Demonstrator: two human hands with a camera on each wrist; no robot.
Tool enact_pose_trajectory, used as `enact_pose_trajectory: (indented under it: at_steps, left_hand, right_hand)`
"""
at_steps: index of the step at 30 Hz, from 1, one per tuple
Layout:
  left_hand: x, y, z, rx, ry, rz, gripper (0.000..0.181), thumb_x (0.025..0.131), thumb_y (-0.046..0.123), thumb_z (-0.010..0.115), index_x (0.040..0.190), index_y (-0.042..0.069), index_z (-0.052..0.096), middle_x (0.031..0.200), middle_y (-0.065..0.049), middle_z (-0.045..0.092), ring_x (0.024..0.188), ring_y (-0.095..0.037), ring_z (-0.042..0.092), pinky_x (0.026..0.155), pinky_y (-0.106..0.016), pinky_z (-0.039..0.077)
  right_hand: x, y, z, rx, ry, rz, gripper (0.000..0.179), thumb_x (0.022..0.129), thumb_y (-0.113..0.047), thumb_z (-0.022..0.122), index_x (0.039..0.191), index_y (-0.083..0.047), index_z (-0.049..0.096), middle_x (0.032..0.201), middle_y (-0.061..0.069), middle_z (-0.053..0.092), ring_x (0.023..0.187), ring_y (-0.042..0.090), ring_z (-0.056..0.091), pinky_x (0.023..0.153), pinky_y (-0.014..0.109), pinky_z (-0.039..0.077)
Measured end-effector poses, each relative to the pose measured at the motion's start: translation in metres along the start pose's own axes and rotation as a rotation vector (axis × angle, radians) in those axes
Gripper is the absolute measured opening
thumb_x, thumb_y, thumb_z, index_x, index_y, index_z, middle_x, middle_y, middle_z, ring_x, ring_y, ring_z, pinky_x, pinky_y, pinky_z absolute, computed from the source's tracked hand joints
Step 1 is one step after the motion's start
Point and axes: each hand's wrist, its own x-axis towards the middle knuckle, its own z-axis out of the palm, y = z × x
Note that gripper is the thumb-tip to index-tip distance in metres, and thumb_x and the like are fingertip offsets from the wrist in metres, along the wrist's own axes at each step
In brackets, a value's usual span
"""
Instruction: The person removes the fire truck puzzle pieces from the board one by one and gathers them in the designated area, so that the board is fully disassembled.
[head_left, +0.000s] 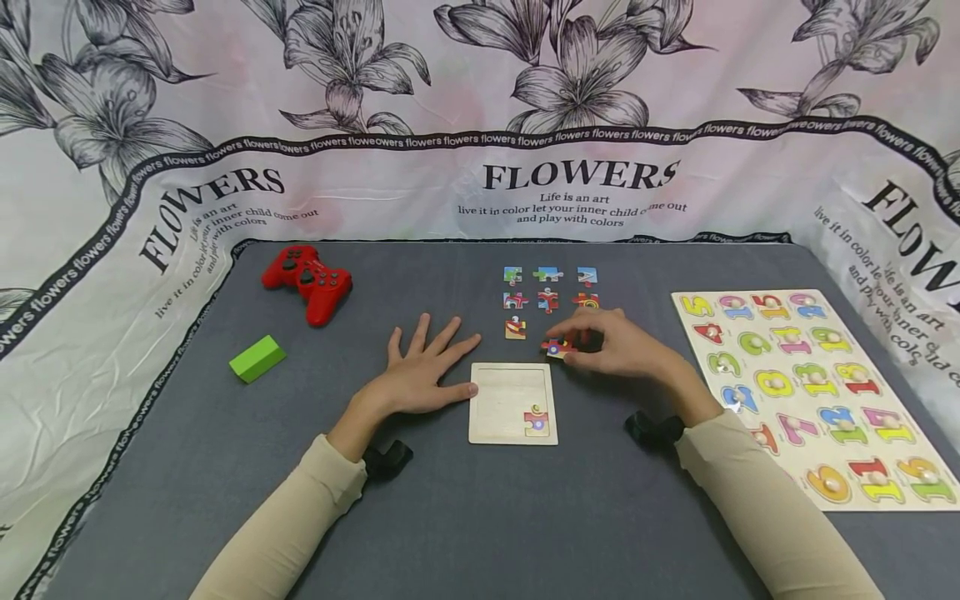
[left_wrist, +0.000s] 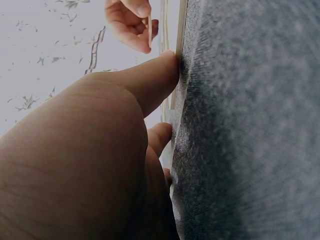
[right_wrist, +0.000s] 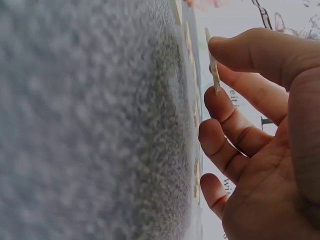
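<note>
Thumb and fingers of my right hand (head_left: 617, 343) pinch a small jigsaw piece (head_left: 557, 348), red and blue on its face. In the right wrist view that piece (right_wrist: 213, 62) is seen edge-on, lifted off the cloth. My left hand (head_left: 422, 372) lies spread on the table, its thumb touching the left edge of a square wooden puzzle tray (head_left: 498, 404). One jigsaw piece (head_left: 536, 421) sits in the tray's lower right corner. Behind the tray several loose pieces (head_left: 548, 300) lie in rows, one of them partly covered by the right hand.
A red game controller (head_left: 307, 283) and a green block (head_left: 258, 359) lie at the left. A number puzzle board (head_left: 813, 400) takes up the right side, partly under the right forearm. A flower-printed cloth (head_left: 570, 192) hangs behind the grey table.
</note>
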Motion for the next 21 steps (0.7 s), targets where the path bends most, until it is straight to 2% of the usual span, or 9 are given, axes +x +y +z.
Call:
enact_pose_trajectory:
  at_steps: [10, 16, 21]
  left_hand:
    - [0.0, -0.001, 0.0, -0.003, -0.002, 0.002, 0.079, 0.096, 0.066, 0.052, 0.163, 0.036, 0.022, 0.174, -0.001, 0.002, 0.157, -0.042, -0.017, 0.116, -0.073, -0.013]
    - [0.0, -0.001, 0.0, -0.006, -0.001, 0.007, 0.079, 0.096, 0.066, 0.052, 0.163, 0.036, 0.022, 0.174, 0.0, 0.002, 0.157, -0.041, -0.018, 0.116, -0.073, -0.014]
    - [0.0, -0.001, 0.001, -0.002, 0.002, 0.005, 0.079, 0.096, 0.067, 0.052, 0.163, 0.037, 0.022, 0.174, 0.0, 0.002, 0.158, -0.041, -0.017, 0.116, -0.072, -0.014]
  right_hand:
    - [0.012, 0.002, -0.005, -0.068, -0.024, 0.029, 0.034, 0.087, -0.016, 0.079, 0.12, -0.02, 0.076, 0.101, -0.004, 0.07, 0.094, 0.017, 0.055, 0.084, 0.042, 0.021]
    - [0.018, 0.004, -0.005, -0.125, -0.032, 0.042, 0.035, 0.086, -0.017, 0.08, 0.121, -0.021, 0.076, 0.092, -0.004, 0.065, 0.086, 0.015, 0.053, 0.078, 0.04, 0.02]
    - [0.022, 0.005, -0.005, -0.151, -0.041, 0.039, 0.036, 0.087, -0.017, 0.08, 0.123, -0.02, 0.075, 0.097, -0.004, 0.067, 0.088, 0.014, 0.053, 0.078, 0.04, 0.021]
